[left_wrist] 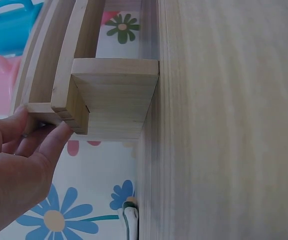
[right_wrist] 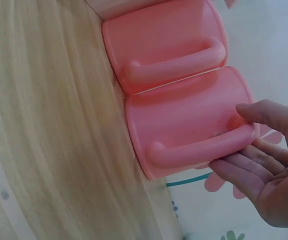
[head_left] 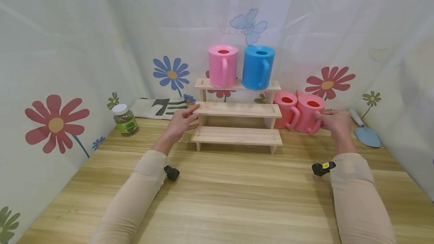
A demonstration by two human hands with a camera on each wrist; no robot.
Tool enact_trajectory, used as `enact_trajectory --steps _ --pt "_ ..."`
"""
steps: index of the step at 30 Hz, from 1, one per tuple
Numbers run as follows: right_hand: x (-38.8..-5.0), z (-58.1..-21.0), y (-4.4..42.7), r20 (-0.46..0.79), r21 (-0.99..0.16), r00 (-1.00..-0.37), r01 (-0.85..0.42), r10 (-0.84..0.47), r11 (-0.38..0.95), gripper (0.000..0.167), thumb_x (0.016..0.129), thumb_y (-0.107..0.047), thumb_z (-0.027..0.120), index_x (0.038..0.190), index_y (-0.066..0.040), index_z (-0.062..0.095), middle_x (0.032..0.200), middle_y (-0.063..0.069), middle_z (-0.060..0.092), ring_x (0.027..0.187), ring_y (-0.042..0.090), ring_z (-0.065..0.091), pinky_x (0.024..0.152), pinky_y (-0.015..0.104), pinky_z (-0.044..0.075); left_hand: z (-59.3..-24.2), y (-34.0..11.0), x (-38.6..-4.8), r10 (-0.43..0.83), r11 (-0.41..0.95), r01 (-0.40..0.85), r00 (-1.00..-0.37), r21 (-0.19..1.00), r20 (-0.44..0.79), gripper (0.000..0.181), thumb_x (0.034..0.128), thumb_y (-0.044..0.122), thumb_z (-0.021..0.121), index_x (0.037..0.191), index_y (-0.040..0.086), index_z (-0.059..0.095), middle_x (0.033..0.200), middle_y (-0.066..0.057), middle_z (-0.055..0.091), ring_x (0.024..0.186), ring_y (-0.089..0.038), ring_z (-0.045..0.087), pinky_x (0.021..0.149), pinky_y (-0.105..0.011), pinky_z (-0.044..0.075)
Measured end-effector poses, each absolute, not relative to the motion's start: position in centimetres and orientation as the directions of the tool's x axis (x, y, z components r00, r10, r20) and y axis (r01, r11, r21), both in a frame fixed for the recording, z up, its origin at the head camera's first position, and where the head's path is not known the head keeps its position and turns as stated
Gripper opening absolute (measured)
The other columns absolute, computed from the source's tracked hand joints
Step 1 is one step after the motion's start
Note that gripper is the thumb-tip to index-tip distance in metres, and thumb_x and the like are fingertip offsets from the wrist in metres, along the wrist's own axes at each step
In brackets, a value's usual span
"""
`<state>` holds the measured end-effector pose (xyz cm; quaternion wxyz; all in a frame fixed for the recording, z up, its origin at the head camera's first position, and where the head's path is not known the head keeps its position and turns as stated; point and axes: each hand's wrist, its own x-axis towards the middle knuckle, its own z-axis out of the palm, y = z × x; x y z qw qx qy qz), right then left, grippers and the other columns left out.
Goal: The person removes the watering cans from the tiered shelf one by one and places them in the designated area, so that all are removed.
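Note:
A three-step wooden stand (head_left: 237,134) stands on the table. My left hand (head_left: 179,124) holds the left end of its middle step; in the left wrist view the thumb and fingers of that hand (left_wrist: 21,165) pinch the board end (left_wrist: 39,107). On the top step are a pink watering can (head_left: 217,67) and a blue one (head_left: 252,67). Two darker pink cans stand side by side at the stand's right, one nearer to it (head_left: 279,118) and an outer one (head_left: 303,118). My right hand (head_left: 337,123) grips the outer can by its handle (right_wrist: 198,150), thumb on the upper end, fingers behind.
A lidded jar (head_left: 126,121) stands at the back left, beside a pair of gloves (head_left: 149,108) near the wall. On the right lies a small trowel (head_left: 367,136). Behind everything hangs a flower-printed curtain (head_left: 190,18).

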<state>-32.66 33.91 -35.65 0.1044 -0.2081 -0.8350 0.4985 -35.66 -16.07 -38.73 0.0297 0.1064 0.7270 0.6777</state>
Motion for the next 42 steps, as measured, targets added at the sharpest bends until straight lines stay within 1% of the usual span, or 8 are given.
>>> enact_trajectory --steps 4,8,13,16,23,27,34,42 --pt "-32.1 -34.7 34.0 -0.017 -0.854 -0.879 0.261 0.477 0.45 0.065 0.092 -0.047 0.068 0.135 0.002 0.061 0.124 0.02 0.066 0.098 0.026 0.067 0.085 0.03 0.059 -38.6 -16.1 -35.6 0.203 0.062 0.117 -0.974 0.991 0.102 0.048 0.1049 0.012 0.053 0.152 0.011 0.044 0.161 -0.01 0.031 0.14 -0.028 0.04 0.104 -0.051 0.047" --pt "-31.4 -33.2 33.7 0.035 -0.845 -0.869 0.237 0.493 0.479 0.069 0.092 -0.052 0.065 0.137 0.0 0.06 0.126 0.021 0.063 0.099 0.028 0.059 0.075 0.027 0.054 -38.6 -16.1 -35.5 0.205 0.051 0.115 -0.973 0.992 0.102 0.048 0.1047 0.012 0.053 0.152 0.011 0.044 0.161 -0.01 0.03 0.14 -0.028 0.039 0.105 -0.054 0.045" --pt "-30.4 -31.2 32.2 0.105 -0.831 -0.879 0.18 0.465 0.526 0.074 0.091 -0.059 0.062 0.142 -0.006 0.056 0.134 0.022 0.06 0.114 0.032 0.052 0.082 0.032 0.051 -38.6 -16.1 -35.5 0.202 0.048 0.111 -0.974 0.993 0.099 0.048 0.1045 0.012 0.054 0.151 0.011 0.045 0.16 -0.01 0.031 0.14 -0.029 0.041 0.105 -0.054 0.046" --pt "-29.7 -30.0 30.8 0.13 -0.844 -0.886 0.137 0.446 0.518 0.073 0.09 -0.061 0.063 0.142 -0.01 0.058 0.134 0.017 0.061 0.118 0.03 0.051 0.086 0.03 0.052 -38.7 -16.1 -35.5 0.202 0.056 0.11 -0.975 0.992 0.097 0.048 0.1045 0.012 0.054 0.152 0.011 0.044 0.16 -0.011 0.032 0.139 -0.028 0.041 0.104 -0.053 0.046" --pt "-28.3 -28.2 27.2 0.161 -0.889 -0.92 0.021 0.356 0.458 0.072 0.085 -0.063 0.069 0.137 -0.014 0.064 0.129 0.007 0.06 0.11 0.02 0.054 0.084 0.023 0.055 -38.8 -16.1 -35.7 0.201 0.056 0.115 -0.974 0.992 0.101 0.048 0.1045 0.012 0.054 0.152 0.011 0.044 0.16 -0.01 0.032 0.139 -0.028 0.042 0.103 -0.051 0.048" --pt "-27.8 -28.0 25.6 0.206 -0.885 -0.936 -0.054 0.284 0.463 0.07 0.086 -0.061 0.069 0.137 -0.013 0.064 0.13 0.007 0.061 0.113 0.023 0.058 0.087 0.025 0.055 -38.6 -16.1 -35.7 0.202 0.053 0.116 -0.974 0.992 0.103 0.048 0.1046 0.012 0.053 0.152 0.01 0.044 0.16 -0.011 0.032 0.139 -0.029 0.041 0.104 -0.053 0.046" --pt "-28.1 -28.5 23.2 0.307 -0.846 -0.928 -0.164 0.211 0.508 0.061 0.089 -0.054 0.071 0.133 -0.012 0.067 0.127 0.01 0.067 0.116 0.028 0.058 0.085 0.025 0.055 -38.4 -16.4 -35.4 0.19 0.042 0.116 -0.976 0.992 0.106 0.047 0.1048 0.011 0.053 0.151 0.009 0.044 0.16 -0.011 0.032 0.139 -0.029 0.041 0.106 -0.056 0.043" --pt "-29.2 -29.5 21.1 0.408 -0.843 -0.9 -0.305 0.155 0.443 0.055 0.089 -0.046 0.074 0.129 -0.009 0.069 0.12 0.01 0.071 0.109 0.023 0.067 0.087 0.024 0.057 -38.7 -16.4 -35.5 0.201 0.044 0.125 -0.973 0.991 0.114 0.048 0.1041 0.012 0.055 0.151 0.009 0.044 0.16 -0.009 0.032 0.138 -0.029 0.042 0.103 -0.051 0.048"
